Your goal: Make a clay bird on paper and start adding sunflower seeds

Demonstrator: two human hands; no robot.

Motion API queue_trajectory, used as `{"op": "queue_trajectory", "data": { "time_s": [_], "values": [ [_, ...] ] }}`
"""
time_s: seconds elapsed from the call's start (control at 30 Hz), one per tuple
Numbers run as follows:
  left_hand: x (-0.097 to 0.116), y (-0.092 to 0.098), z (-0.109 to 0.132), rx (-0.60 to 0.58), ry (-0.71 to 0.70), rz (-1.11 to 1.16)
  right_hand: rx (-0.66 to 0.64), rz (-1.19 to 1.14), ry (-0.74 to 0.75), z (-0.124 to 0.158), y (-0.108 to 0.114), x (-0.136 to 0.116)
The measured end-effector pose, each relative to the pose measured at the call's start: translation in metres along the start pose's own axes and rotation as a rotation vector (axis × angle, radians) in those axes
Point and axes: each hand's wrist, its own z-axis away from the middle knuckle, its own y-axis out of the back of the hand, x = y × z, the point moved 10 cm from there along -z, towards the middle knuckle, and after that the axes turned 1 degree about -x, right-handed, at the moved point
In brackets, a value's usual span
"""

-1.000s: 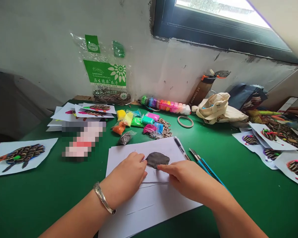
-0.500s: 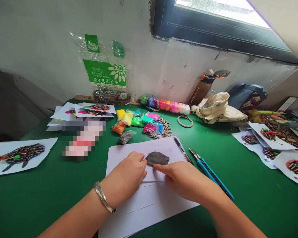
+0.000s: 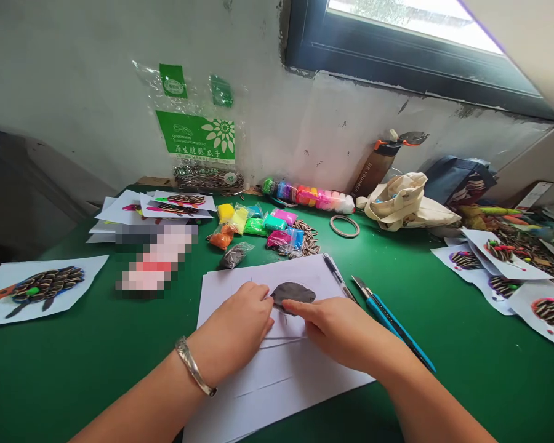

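Seen remotely via my head cam, a person works at a green desk (image 3: 96,375), both hands over a flat, dark grey clay-like patch (image 3: 294,291). The patch sits on the top sheet of a paper stack (image 3: 226,286), mid-desk, directly in front of the wearer. The R hand (image 3: 339,329) has its index finger stretched out, tip on the patch's lower L part; its other fingers are tucked in, and I can't tell if they hold anything. The L hand (image 3: 240,323), w/ a silver bangle (image 3: 194,368) at the wrist, rests on the paper, fingers bunched narrow, tips at the patch's L edge; I can't tell whether it grips anything.

R of the patch, a black pen (image 3: 338,275) lies along the paper's edge, w/ a blue cutter (image 3: 385,317) just beside it on the desk, blade out. Beyond the stack I see small bags of coloured clay (image 3: 256,227), one grey bag (image 3: 234,256) nearest the paper, striped seeds (image 3: 309,240) and a tape roll (image 3: 345,226). Far L, approx. level w/ the hands: a seed-covered bird pic (image 3: 48,289). Far R: more seed pics (image 3: 512,258), partly overlapping.
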Motion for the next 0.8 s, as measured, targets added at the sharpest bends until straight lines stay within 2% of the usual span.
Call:
{"op": "queue_trajectory", "data": {
  "time_s": [0.13, 0.3, 0.5, 0.7, 0.8],
  "values": [
    [0.001, 0.001, -0.001, 0.007, -0.007, 0.001, -0.053, 0.086, 0.001, -0.003, -0.01, -0.002],
    [0.001, 0.0, -0.001, 0.005, -0.012, -0.006, -0.057, 0.095, 0.009, -0.001, -0.01, -0.003],
    [0.0, 0.001, -0.001, 0.026, -0.012, 0.001, 0.034, -0.054, 0.047, -0.001, -0.003, -0.005],
    [0.002, 0.001, 0.001, 0.01, -0.021, -0.003, -0.021, 0.099, 0.013, -0.006, -0.013, -0.009],
    [0.001, 0.002, 0.001, 0.007, -0.021, 0.001, -0.029, 0.081, 0.028, -0.006, -0.013, -0.011]
  ]
}}
